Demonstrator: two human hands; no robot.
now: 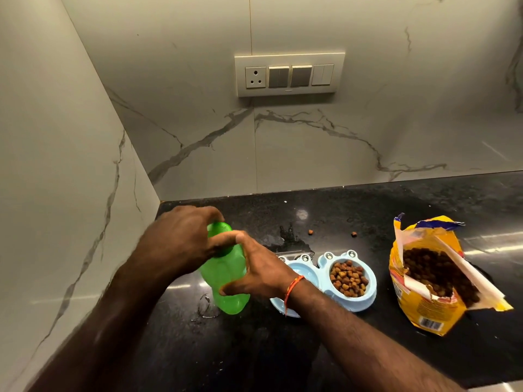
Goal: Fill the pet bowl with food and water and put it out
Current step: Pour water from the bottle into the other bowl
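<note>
Left hand point(181, 236) of mine curls over the cap end of a green plastic bottle point(226, 278) standing on the black counter point(339, 210), fingers wrapped round the top. Just right of it, my right hand point(254, 274) grips the bottle's body, thumb and fingers closed around its middle. I judge the bottle smooth and possibly wet, since water is spilled around its base, so the waist is the surest hold. Immediately right of my right hand sits the pale blue double pet bowl point(365, 299): its near compartment is partly hidden by my wrist, its far one holds brown kibble point(348, 278). I think the bowl is light, stiff plastic, best lifted level by both ends. Farther right stands an open yellow food bag point(424, 306), soft and floppy.
</note>
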